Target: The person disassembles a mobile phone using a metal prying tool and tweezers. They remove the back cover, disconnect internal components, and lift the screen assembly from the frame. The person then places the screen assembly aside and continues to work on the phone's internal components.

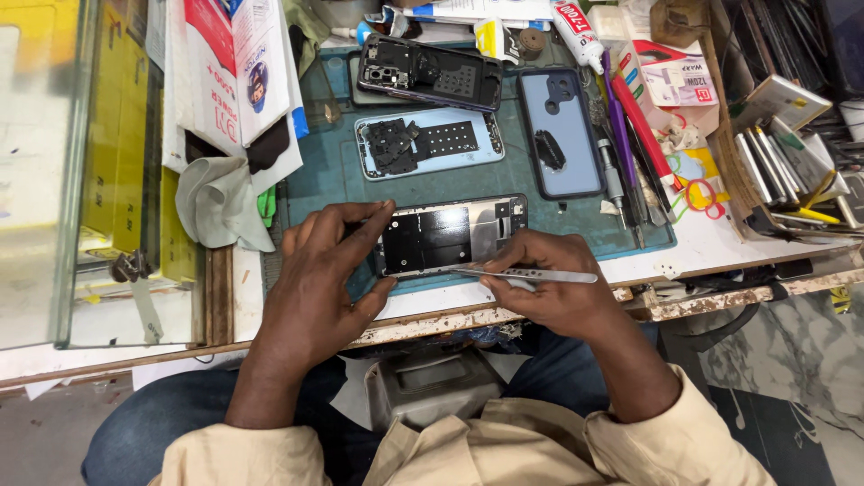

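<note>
Tweezers (531, 275) of bright metal are pinched between the thumb and fingers of the right hand (549, 288), their tips brought to the lower edge of an opened phone frame (450, 236). That frame lies face-up at the near edge of a teal work mat (504, 175) and is steadied at its left end by the left hand (319, 270), whose fingers are curled and spread around the corner, thumb below and forefinger above.

By the look of it, the step in hand is fine work along the frame's lower rim: something small is being lifted, seated or scraped there. A steady frame and a light, shallow touch of the tips are called for, lest a thin part be bent or scratched.

Beyond the frame, farther up the mat, a pale blue back cover (432, 142) carrying loose black parts is laid; a dark phone body (430, 72) is set above it, and a blue case (560, 133) to the right of both. Pens and drivers (625, 135) are crowded at the mat's right border.

What the tweezer tips hold, if anything, cannot be made out. The frame's left end is hidden under the fingers.
</note>
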Action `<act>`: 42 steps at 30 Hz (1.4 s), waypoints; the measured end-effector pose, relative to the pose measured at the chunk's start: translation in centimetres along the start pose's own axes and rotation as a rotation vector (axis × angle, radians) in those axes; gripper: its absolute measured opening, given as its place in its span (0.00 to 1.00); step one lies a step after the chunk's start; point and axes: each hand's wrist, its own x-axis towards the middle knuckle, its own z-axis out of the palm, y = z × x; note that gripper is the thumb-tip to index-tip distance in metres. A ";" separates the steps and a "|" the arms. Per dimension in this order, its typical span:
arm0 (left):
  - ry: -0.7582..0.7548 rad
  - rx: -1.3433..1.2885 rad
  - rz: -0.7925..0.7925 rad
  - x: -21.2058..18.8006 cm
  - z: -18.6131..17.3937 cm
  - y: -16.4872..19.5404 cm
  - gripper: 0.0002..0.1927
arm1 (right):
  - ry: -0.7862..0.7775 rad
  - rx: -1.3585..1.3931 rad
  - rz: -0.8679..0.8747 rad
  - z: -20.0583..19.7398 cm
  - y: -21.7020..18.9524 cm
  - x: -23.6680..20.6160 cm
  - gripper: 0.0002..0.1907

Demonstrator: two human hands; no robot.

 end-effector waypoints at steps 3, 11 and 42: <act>0.001 0.005 0.006 0.0 -0.1 0.1 0.42 | -0.020 0.005 -0.036 0.6 -0.5 0.5 0.11; 0.000 -0.015 -0.015 -0.1 -0.6 0.0 0.42 | -0.034 -0.027 0.110 -0.8 -0.4 0.4 0.11; 0.010 -0.080 0.029 -0.3 -0.8 -0.5 0.41 | -0.023 0.056 -0.037 3.2 -1.0 1.0 0.11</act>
